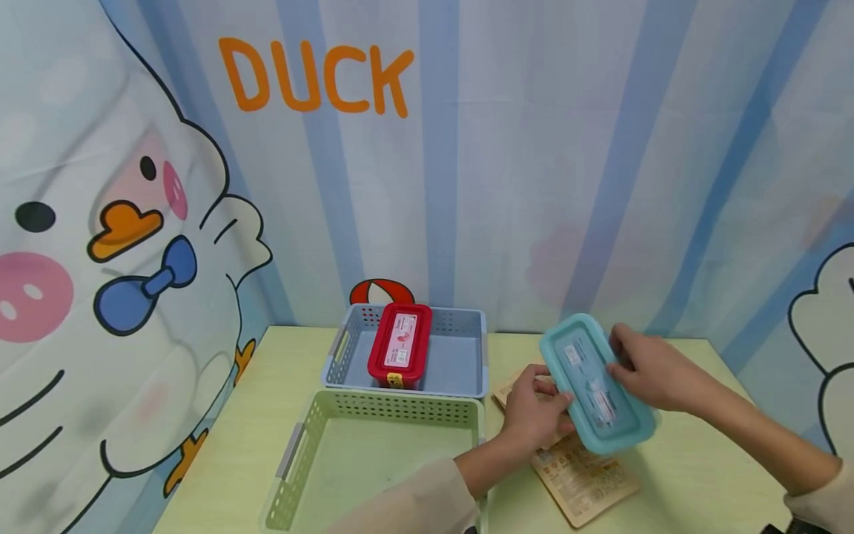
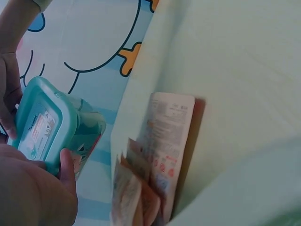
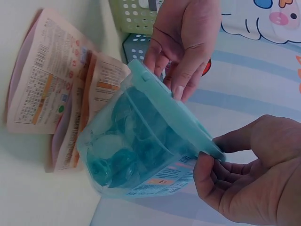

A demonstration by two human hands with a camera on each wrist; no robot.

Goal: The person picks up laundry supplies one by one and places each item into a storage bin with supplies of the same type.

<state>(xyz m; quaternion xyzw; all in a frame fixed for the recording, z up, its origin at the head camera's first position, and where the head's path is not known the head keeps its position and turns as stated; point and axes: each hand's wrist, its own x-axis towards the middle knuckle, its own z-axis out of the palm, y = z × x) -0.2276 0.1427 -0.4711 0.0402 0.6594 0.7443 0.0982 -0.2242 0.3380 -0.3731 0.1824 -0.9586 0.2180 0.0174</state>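
Observation:
A clear container with a teal lid (image 1: pixel 596 386) is held tilted above the right side of the table. In the right wrist view, bluish-green contents show through the container's wall (image 3: pixel 127 146). My left hand (image 1: pixel 534 411) grips the lid's left edge, its thumb on the rim. With thumb and fingers, my right hand (image 1: pixel 657 371) pinches the opposite edge. The left wrist view shows the lid (image 2: pixel 42 127) between both hands, with my left hand (image 2: pixel 40 188) nearest. Under the container, printed tan packets (image 1: pixel 583 482) lie on the table.
A green basket (image 1: pixel 400 404) stands at the front, left of the packets. Behind it, a blue basket (image 1: pixel 457 356) holds a red-lidded container (image 1: pixel 400 345). A curtain with a duck print (image 1: pixel 507 163) hangs behind the table (image 1: pixel 230 430).

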